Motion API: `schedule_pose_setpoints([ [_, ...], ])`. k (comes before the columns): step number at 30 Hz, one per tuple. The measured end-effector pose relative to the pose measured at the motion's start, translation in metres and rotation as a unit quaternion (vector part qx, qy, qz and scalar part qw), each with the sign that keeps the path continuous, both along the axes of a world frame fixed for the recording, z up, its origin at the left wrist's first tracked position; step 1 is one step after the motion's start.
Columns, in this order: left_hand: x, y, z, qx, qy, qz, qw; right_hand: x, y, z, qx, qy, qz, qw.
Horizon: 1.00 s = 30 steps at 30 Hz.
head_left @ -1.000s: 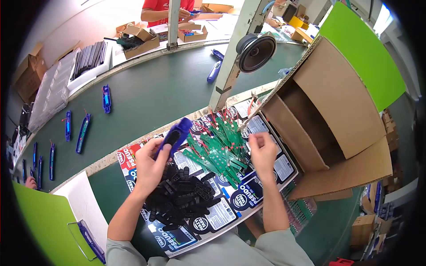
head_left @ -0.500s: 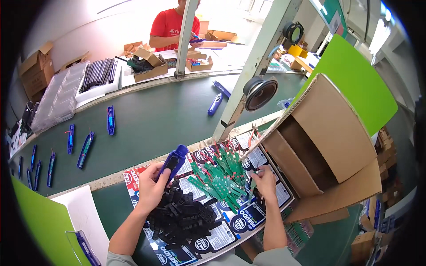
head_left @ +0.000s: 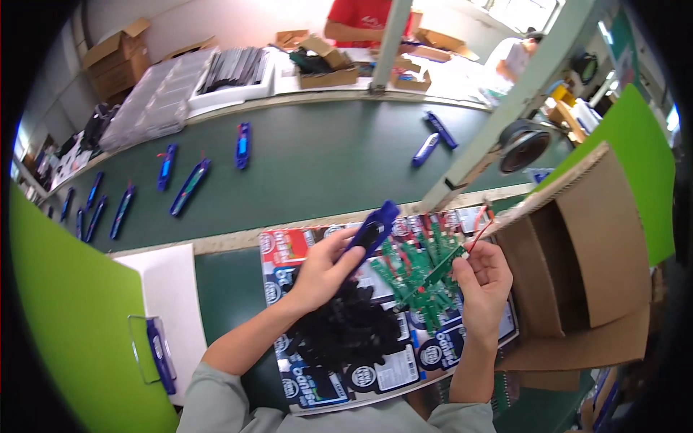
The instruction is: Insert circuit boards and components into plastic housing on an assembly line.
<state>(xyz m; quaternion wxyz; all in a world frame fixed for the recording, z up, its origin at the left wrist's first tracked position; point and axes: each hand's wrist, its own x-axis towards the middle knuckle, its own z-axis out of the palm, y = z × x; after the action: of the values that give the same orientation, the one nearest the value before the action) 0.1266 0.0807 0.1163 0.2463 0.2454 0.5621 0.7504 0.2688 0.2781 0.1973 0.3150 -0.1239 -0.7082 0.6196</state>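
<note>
The left hand (head_left: 328, 268) grips a blue casing (head_left: 380, 221) as the right hand (head_left: 485, 283) pinches a green board (head_left: 442, 268) over a board pile (head_left: 432, 317), apparently the pickup step; next calls for clean clearance, contact below being unclear.

A bright window (head_left: 523, 13) glows beyond the right half of a long green bench (head_left: 310, 159), with a pale wall (head_left: 216, 18) and a white table (head_left: 285, 84) behind the bench. Metal posts (head_left: 390, 50) rise along the bench's near and far edges; green panels (head_left: 65, 317) stand on its near side, left and right.
</note>
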Motion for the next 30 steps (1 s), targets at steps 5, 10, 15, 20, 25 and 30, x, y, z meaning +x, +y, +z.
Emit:
schedule_pose_setpoints([
  [5,0.005,0.002,-0.007,0.056,-0.128,-0.039,0.989,-0.045,-0.042,-0.002,0.027,0.078,0.032,0.996],
  [10,0.005,0.001,-0.005,0.073,-0.156,-0.044,0.984,-0.063,-0.053,-0.016,0.092,0.072,0.023,0.993],
  [15,0.004,0.002,-0.009,0.07,-0.139,-0.045,0.987,-0.062,-0.055,-0.03,0.113,0.053,0.044,0.991],
  [20,0.004,0.002,-0.009,0.069,-0.129,-0.046,0.988,-0.061,-0.055,-0.036,0.143,0.031,0.048,0.988],
  [25,0.003,0.002,-0.009,0.057,-0.118,-0.048,0.99,-0.062,-0.053,-0.03,0.101,0.008,0.077,0.992],
  [30,0.004,0.003,-0.01,0.065,-0.124,-0.05,0.989,-0.061,-0.052,-0.029,0.082,-0.008,0.065,0.994],
])
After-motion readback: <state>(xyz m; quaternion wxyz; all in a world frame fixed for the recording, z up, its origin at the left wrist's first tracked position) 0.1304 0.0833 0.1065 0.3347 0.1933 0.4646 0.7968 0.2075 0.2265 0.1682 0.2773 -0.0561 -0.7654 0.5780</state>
